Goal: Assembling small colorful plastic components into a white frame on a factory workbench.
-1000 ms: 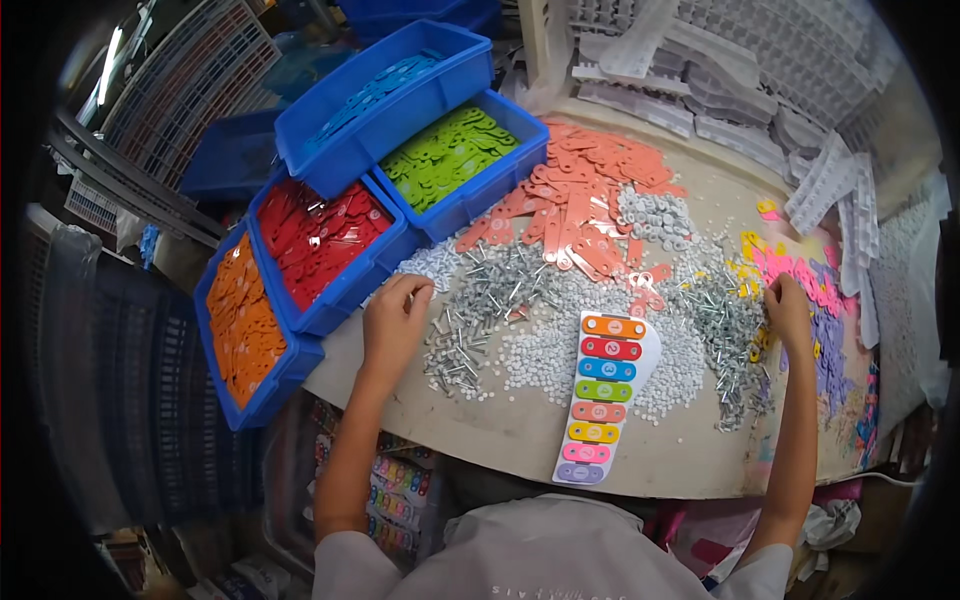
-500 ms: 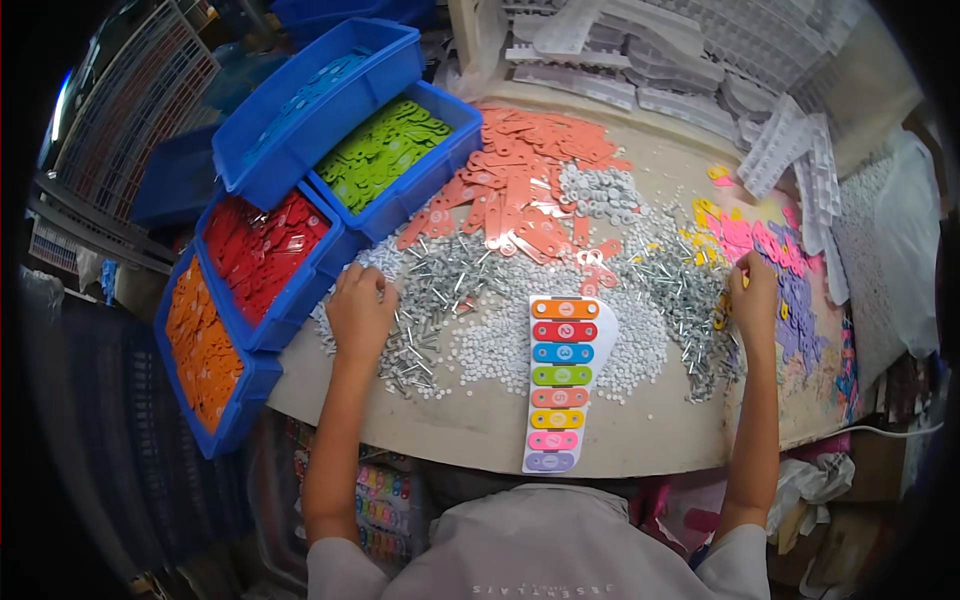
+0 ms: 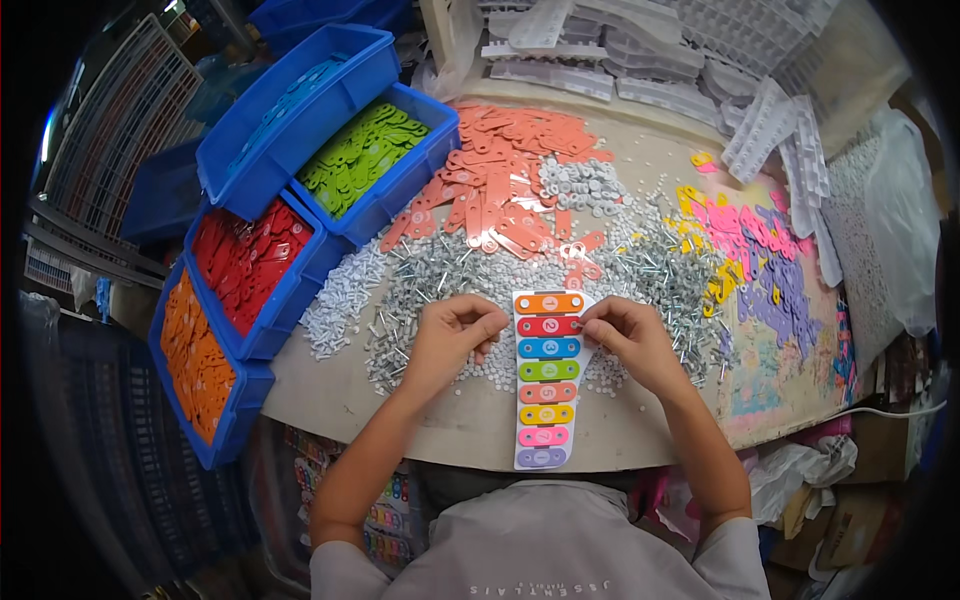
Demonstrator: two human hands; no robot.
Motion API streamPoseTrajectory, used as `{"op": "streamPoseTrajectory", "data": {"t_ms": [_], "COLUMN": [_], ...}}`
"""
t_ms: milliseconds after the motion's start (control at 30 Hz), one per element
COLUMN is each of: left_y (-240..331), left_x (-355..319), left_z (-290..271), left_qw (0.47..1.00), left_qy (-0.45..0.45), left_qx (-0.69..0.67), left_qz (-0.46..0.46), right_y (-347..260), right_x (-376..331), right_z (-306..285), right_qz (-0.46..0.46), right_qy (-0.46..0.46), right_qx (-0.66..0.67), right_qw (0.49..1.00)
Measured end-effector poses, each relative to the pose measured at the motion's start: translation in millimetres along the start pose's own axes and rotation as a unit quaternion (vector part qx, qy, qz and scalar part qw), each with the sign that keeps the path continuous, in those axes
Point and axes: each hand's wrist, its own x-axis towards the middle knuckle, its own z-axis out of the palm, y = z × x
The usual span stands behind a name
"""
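Observation:
In front of me lies a white card (image 3: 525, 395) bearing a column of coloured strips with round holes at their ends. My right hand (image 3: 640, 348) is pinched at the right end of the red strip (image 3: 548, 326); any small piece between its fingertips is hidden. Just left of the card, my left hand (image 3: 448, 338) is closed, thumb against fingers, over the small parts; what it holds is too small to make out. The orange strip (image 3: 550, 303) at the card's top has a pale, filled-looking left hole and a dark right one.
Silver pins (image 3: 430, 275), white pegs (image 3: 345, 290) and salmon strips (image 3: 490, 165) cover the table's middle. Blue bins (image 3: 345, 225) with coloured strips stand at left. Purple strips (image 3: 780, 300), pink strips (image 3: 750, 225) and yellow strips (image 3: 725, 280) lie right, clear plastic trays (image 3: 665, 100) behind.
Both hands have come inward from the piles at either side to the top of the card. The right fingertips now meet the red strip's end. The view has shifted slightly.

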Motion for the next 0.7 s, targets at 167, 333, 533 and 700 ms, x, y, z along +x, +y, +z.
{"op": "streamPoseTrajectory", "data": {"t_ms": [167,333,533,700], "left_y": [-8.6,-17.6,-9.4,-7.9], "left_x": [10.1,16.6,19.8,21.6], "left_z": [10.2,9.3,7.8,14.0], "left_qw": [0.998,0.997,0.997,0.994], "left_qy": [-0.05,-0.069,-0.064,-0.075], "left_qx": [-0.02,-0.014,-0.001,0.034], "left_qz": [-0.029,-0.041,-0.052,-0.07], "right_y": [-0.4,3.9,-25.7,-6.5], "right_x": [4.0,8.8,17.1,26.0], "right_z": [4.4,6.3,3.4,-10.8], "right_qz": [0.018,-0.019,0.071,0.026], "right_qy": [0.013,0.005,0.007,0.003], "right_qx": [-0.03,-0.074,-0.217,-0.255], "right_qw": [0.999,0.997,0.973,0.967]}}
